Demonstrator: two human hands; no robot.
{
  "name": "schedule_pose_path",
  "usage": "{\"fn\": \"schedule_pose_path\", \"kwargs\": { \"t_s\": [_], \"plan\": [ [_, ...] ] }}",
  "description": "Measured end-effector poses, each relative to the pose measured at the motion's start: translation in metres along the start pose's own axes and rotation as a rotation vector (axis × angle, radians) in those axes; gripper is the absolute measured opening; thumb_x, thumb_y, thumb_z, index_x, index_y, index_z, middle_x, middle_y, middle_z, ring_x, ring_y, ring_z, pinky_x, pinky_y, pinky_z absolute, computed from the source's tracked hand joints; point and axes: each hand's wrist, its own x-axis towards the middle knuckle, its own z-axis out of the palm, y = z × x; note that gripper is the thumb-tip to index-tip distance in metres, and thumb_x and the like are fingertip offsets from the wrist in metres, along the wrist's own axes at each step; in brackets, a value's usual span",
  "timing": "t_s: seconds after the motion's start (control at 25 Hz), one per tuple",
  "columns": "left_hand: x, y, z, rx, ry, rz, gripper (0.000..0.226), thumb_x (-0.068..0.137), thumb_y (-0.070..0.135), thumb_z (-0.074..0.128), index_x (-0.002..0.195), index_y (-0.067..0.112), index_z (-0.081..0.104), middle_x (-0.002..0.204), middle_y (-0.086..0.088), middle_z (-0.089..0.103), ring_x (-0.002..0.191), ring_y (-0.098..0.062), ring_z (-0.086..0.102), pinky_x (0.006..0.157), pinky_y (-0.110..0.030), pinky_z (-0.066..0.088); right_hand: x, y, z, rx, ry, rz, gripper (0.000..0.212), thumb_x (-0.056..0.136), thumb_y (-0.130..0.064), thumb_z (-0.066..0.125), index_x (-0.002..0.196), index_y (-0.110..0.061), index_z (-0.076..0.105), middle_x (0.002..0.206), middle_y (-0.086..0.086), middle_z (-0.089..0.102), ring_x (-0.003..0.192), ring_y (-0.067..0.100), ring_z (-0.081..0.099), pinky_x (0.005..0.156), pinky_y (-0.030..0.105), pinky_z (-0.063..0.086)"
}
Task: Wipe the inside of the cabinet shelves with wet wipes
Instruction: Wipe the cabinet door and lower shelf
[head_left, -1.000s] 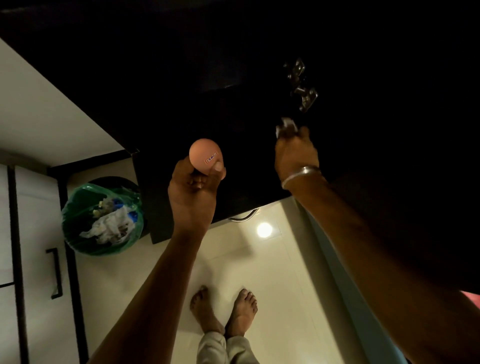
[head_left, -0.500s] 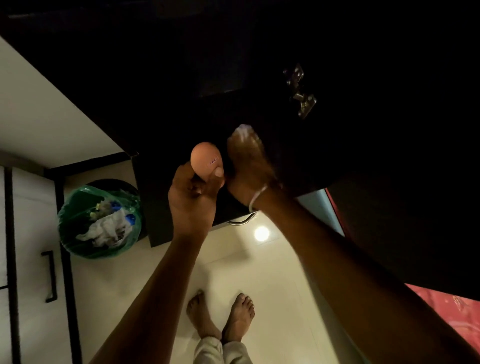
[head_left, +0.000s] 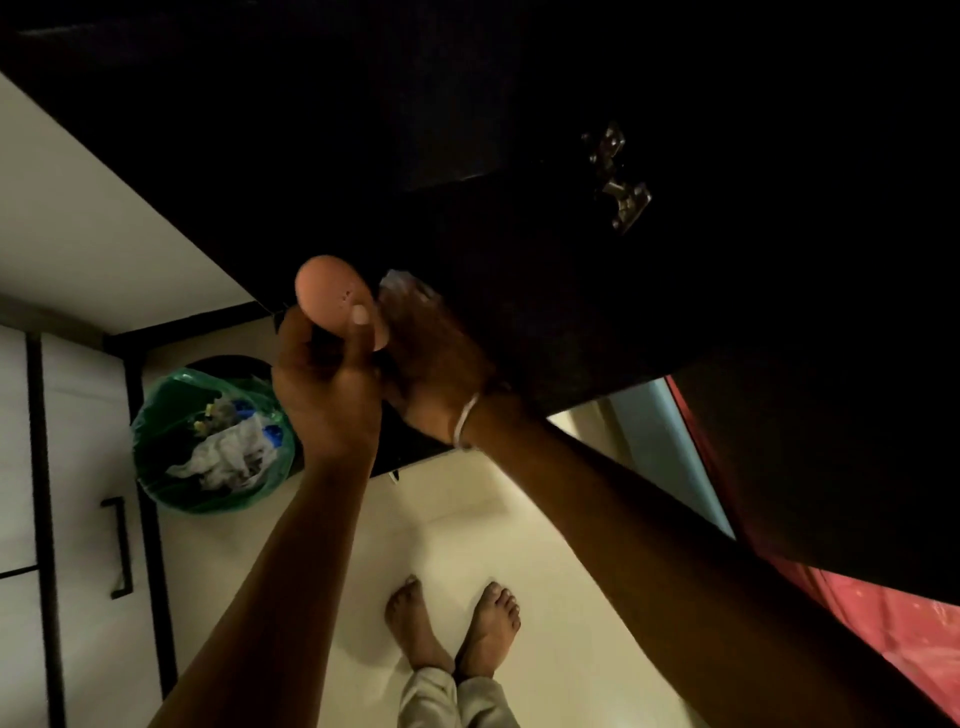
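While the right hand (head_left: 431, 358) is pressing a pale wet wipe (head_left: 397, 283) against the dark cabinet (head_left: 519, 270), the left hand (head_left: 327, 384) is gripping a small peach-coloured, egg-shaped object (head_left: 332, 296) just beside it, with the thumb lying across its front. The wipe is showing only at the right fingertips, bunched between them and the dark surface; how the fingers are curled around it is hard to tell, though it appears to be pinched under them. Exactly which surface of the cabinet is being wiped cannot be made out in this low light. A metal hinge (head_left: 621, 182) is sitting further in and to the right, well apart from the wipe.

To do this stroke well, the person is probably best served by keeping the wipe flat under several fingers, so that pressure is spreading evenly and no streaks are being left. Overlapping passes are likely helping to reach the front edge and the corners near the hinge. The two hands are almost touching, so the left hand is at risk of being bumped; holding the egg-shaped object a little further away would be giving the wiping hand more room.

Below, a bin (head_left: 213, 441) lined with a green bag and holding crumpled white scraps is standing on the pale floor (head_left: 545, 545), near enough for the wipe to be dropped into when it is getting dirty.
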Motion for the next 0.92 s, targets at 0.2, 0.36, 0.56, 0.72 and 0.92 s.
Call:
{"fn": "schedule_pose_path", "kwargs": {
  "t_s": [0.2,0.36,0.56,0.72,0.92],
  "plan": [
    [0.017,-0.012,-0.023,0.124,-0.111,0.037,0.039,0.092,0.035,0.066,0.121,0.009,0.063,0.110,-0.005,0.071,0.106,-0.017,0.068,0.093,-0.051,0.055,-0.053,0.084,-0.017,0.051,0.128,0.248,0.067,0.099,-0.045,0.034,0.154,-0.009,0.021,0.162,0.013,0.014,0.150,0.024,0.012,0.120,0.045,0.021],
    [0.004,-0.020,-0.011,0.235,-0.114,-0.013,0.041,0.094,0.037,0.063,0.126,0.011,0.062,0.112,-0.005,0.070,0.105,-0.015,0.068,0.088,-0.035,0.056,-0.010,0.047,0.004,0.067,0.066,0.438,0.072,0.097,-0.045,0.032,0.154,-0.003,0.017,0.161,0.019,0.010,0.150,0.030,0.005,0.123,0.043,0.006],
    [0.015,-0.025,-0.027,0.207,-0.137,0.014,0.034,0.094,0.029,0.065,0.121,0.007,0.064,0.107,-0.001,0.072,0.102,-0.011,0.069,0.088,-0.030,0.055,-0.084,-0.008,0.038,0.092,0.047,-0.300,0.064,0.102,-0.045,0.031,0.155,-0.015,0.011,0.164,0.007,0.008,0.151,0.017,-0.001,0.123,0.040,0.009],
    [0.019,-0.026,-0.041,0.234,-0.155,0.020,0.035,0.096,0.023,0.064,0.122,0.001,0.061,0.112,-0.009,0.070,0.103,-0.011,0.068,0.086,-0.022,0.055,-0.126,0.098,-0.016,0.039,0.179,0.411,0.071,0.099,-0.054,0.018,0.154,-0.008,0.021,0.162,0.012,0.013,0.151,0.024,0.009,0.120,0.045,0.017],
    [0.015,-0.029,-0.040,0.178,-0.134,0.022,0.035,0.095,0.022,0.065,0.120,-0.003,0.062,0.109,-0.012,0.071,0.102,-0.015,0.069,0.083,-0.022,0.055,-0.092,-0.019,0.008,0.161,0.137,0.366,0.078,0.097,-0.056,0.032,0.153,-0.004,0.021,0.162,0.016,0.010,0.151,0.026,0.000,0.121,0.045,0.012]
  ]
}}
